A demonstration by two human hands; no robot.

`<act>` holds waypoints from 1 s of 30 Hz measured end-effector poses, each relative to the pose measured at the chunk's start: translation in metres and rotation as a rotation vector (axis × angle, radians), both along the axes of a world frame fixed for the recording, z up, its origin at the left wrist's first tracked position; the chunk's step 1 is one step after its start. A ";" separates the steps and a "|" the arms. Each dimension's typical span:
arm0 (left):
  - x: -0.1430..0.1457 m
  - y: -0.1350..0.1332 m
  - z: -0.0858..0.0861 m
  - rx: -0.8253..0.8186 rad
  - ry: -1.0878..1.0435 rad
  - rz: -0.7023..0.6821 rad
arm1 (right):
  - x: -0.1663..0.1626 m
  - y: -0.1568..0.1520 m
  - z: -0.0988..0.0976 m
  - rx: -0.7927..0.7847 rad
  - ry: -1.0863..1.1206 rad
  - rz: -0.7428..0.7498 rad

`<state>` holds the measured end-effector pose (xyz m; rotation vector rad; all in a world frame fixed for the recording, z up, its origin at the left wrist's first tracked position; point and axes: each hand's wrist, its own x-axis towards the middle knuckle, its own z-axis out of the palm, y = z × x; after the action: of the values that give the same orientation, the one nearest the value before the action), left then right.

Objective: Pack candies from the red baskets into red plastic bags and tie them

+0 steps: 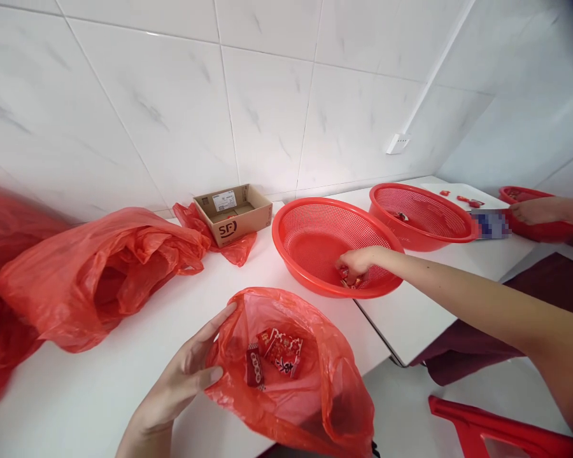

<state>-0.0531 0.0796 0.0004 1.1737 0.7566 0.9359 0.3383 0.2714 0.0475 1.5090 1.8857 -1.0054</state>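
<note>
My left hand (184, 372) grips the rim of a red plastic bag (334, 356) at its left side, thumb outside the mouth. The bag gapes toward me. Inside it lie a red printed packet (284, 350) and a dark red wrapped snack bar (254, 366). My right hand (358, 262) reaches down into a red perforated plastic basket (305, 245). Its fingers are bent onto a few small wrapped candies (351, 278) at the basket's lower right; the fingertips are partly hidden.
More red plastic bags (90, 273) lie on the left of the white table (191, 318). An open cardboard box (241, 222) stands by the wall. Another red basket (420, 216) sits right, and a co-worker's hand (535, 210) is over a farther one. A red stool (501, 429) stands below.
</note>
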 end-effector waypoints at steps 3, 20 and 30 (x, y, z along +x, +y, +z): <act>-0.001 0.000 -0.001 0.007 0.008 -0.010 | -0.002 0.004 0.014 0.004 0.077 -0.002; 0.003 -0.002 0.000 0.031 -0.082 -0.009 | -0.137 -0.131 0.080 0.239 0.423 0.342; 0.003 -0.001 0.007 0.100 -0.006 0.004 | -0.107 -0.152 0.080 0.331 0.483 0.345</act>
<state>-0.0501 0.0784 0.0076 1.2567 0.7145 0.9895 0.2317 0.1194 0.1276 1.0994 2.6526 -0.9878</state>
